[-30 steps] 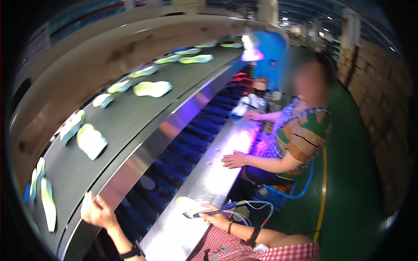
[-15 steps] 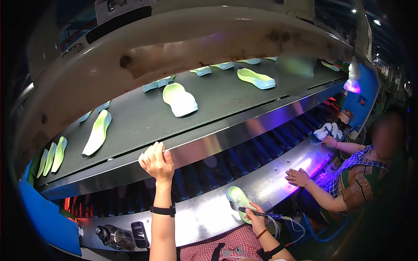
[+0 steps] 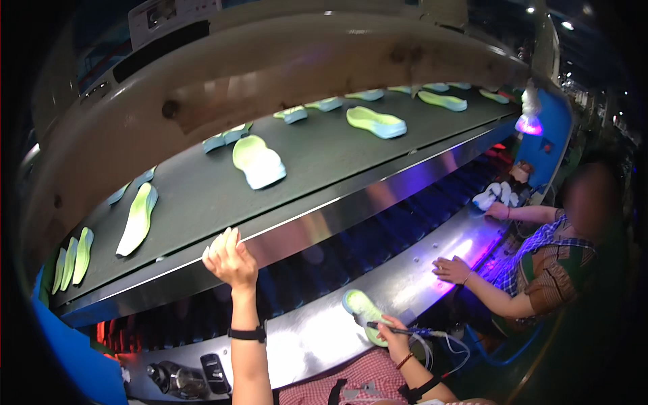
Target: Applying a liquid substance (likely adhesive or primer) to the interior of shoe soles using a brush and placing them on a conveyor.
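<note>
My left hand (image 3: 231, 259) rests with its fingers stretched over the shiny metal rail (image 3: 297, 233) along the belt's near edge, holding nothing. Low in the picture, my right hand (image 3: 393, 336) grips a slim dark pen-like applicator (image 3: 410, 331) with a thin hose trailing from its rear end. Under its dark tip lies a pale green shoe sole (image 3: 365, 308), on the metal ledge in front of me. On the dark conveyor belt (image 3: 196, 202) sit several green-and-white soles, the nearest being a wide one (image 3: 259, 162) and a narrow one (image 3: 138, 219).
A curved beige machine hood (image 3: 283, 81) overhangs the belt. On the ledge (image 3: 297, 344) stand a dark bottle (image 3: 181, 380) and a black phone-like device (image 3: 215, 373). To the right, a co-worker's hands (image 3: 451, 270) are at the ledge, near white sole-like pieces (image 3: 498, 194). A lit bulb (image 3: 530, 121) hangs there.
The whole view has shifted a little, so belt and hood sit further left. The applicator's tip has moved slightly on the sole. Another sole now shows at the belt's far right.
</note>
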A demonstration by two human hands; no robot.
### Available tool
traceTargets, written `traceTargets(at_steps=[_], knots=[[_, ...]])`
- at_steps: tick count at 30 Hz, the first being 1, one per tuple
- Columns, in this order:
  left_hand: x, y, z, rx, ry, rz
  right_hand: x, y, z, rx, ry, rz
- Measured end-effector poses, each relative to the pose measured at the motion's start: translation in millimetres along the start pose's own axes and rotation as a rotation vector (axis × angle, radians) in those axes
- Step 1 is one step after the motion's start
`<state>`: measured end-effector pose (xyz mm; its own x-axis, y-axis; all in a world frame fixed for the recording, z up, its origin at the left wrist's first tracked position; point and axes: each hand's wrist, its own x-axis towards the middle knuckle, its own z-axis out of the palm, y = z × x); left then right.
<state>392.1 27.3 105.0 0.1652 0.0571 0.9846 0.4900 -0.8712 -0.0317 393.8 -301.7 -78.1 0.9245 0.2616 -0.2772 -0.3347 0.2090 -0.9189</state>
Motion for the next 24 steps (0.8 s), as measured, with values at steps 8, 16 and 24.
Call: traceTargets(at_steps=[8,16,24], knots=[[-4,2,5,-0.029,0.016,-0.006,7,14,-6,0.069,0.012,0.061],[-8,2,9,-0.109,0.096,-0.037,6,1,-8,0.068,0.021,0.055],[-12,-7,12,-0.101,0.120,0.008,8,6,-2,0.028,-0.007,0.069]])
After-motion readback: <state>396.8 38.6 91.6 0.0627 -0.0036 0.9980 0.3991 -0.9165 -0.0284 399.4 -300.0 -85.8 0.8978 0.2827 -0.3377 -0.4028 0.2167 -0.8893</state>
